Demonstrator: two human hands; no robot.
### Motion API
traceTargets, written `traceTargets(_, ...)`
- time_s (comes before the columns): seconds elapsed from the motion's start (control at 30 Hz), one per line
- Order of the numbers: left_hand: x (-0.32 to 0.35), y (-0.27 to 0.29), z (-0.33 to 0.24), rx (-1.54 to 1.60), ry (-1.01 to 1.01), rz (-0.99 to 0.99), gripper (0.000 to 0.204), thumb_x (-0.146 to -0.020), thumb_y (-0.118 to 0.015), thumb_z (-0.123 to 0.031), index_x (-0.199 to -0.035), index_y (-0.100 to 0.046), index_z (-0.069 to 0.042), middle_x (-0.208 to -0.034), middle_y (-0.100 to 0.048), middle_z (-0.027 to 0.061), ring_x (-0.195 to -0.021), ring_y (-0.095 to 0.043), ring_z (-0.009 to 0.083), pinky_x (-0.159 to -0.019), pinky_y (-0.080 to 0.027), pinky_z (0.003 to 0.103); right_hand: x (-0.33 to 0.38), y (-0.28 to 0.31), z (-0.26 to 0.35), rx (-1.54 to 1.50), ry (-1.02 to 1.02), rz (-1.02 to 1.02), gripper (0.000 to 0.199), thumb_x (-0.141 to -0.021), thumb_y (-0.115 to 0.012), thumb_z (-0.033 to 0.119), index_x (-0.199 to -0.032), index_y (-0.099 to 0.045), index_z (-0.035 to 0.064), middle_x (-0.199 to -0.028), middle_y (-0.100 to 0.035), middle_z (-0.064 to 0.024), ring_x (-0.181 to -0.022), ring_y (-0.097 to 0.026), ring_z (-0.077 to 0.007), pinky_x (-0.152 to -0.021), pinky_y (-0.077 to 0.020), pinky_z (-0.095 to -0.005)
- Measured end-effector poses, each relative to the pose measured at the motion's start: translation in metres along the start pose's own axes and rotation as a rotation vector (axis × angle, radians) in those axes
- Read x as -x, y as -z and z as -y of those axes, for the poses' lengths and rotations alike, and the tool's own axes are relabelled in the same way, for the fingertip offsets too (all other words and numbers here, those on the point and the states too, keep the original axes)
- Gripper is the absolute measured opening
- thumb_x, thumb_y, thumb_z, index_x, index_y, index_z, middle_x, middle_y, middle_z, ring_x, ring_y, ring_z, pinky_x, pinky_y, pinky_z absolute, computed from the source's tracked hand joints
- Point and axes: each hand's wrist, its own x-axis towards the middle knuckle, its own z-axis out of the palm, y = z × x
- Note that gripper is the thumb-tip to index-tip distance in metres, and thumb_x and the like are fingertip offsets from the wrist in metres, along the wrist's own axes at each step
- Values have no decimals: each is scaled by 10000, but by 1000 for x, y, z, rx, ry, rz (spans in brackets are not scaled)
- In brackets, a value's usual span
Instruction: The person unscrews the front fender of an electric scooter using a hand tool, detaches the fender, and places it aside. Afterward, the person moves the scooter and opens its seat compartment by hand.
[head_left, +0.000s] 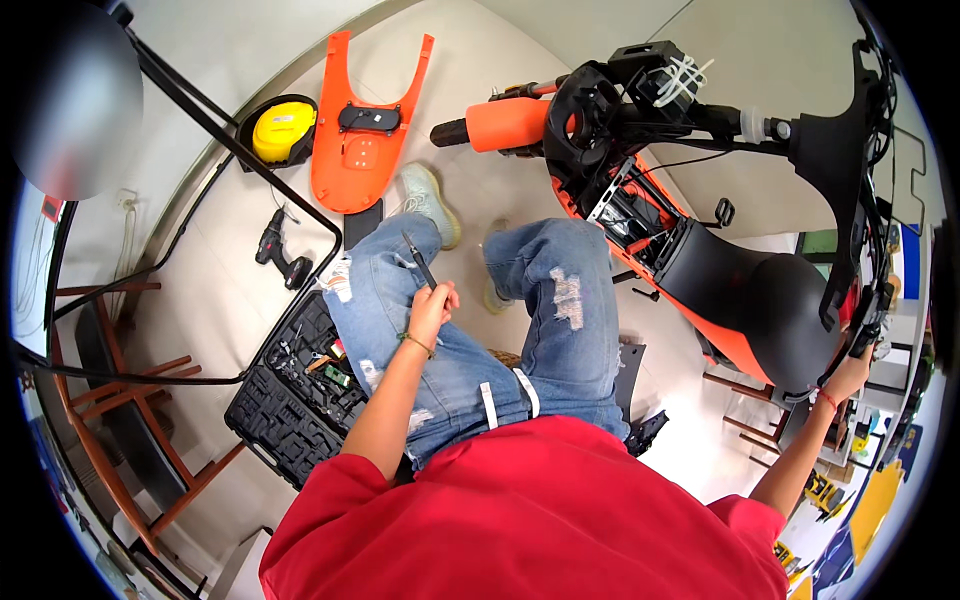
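My left hand [432,308] is closed around a slim dark hand tool with a pointed tip [420,262], held over my left thigh; its exact kind is unclear. Out at the far right, my right hand [850,376] grips the lower end of a long black part [866,335] with cables along it. Most of those fingers are hidden. A partly stripped orange and black motorbike [690,250] stands to my right. Its black seat [765,320] lies just left of my right hand, and wiring shows in the opened body ahead of the seat.
An orange body panel [358,175] lies ahead on the floor beside a yellow object in a black tray [283,130]. At left are a cordless drill [280,250] and an open black tool case [290,410]. A black tubular frame [215,140] and wooden chair [130,420] stand further left.
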Motion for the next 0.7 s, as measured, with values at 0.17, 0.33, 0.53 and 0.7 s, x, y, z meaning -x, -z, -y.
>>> traceTargets(0.17,-7,-4,3,-107,-3,51,304,-853,-542,-243,-631,-584,-39,-547,-464,-21,-436,-347,46,-399,-239,211,7,20,14,-40,58,-50,352,-771,-677,153,-1086,-610,9,-893,-638,-242,-809,-619,-403,-684,-474,-413)
traceTargets(0.33,-5,0,1,-41,0,25,302,-872,-533,-230,-620,-526,-64,-556,-457,-13,-431,-315,48,-398,-231,212,6,16,30,13,18,9,393,-699,-671,78,-1075,-570,27,-792,-618,-251,-768,-591,-441,-631,-461,-437)
traceTargets(0.53,-9,-2,-1,-105,12,8,302,-874,-527,-219,-618,-517,-59,-572,-454,-5,-452,-329,49,-402,-238,208,15,41,70,-312,20,54,298,-739,-602,7,-1035,-575,5,-820,-656,-185,-736,-651,-303,-664,-473,-318)
traceTargets(0.7,-3,-1,-4,-115,-4,52,291,-866,-475,-185,-606,-524,-63,-569,-387,-27,-449,-297,41,-400,-221,205,19,39,35,-307,-51,190,300,-743,-592,-13,-1040,-557,-10,-870,-654,-150,-788,-618,-199,-731,-468,-308)
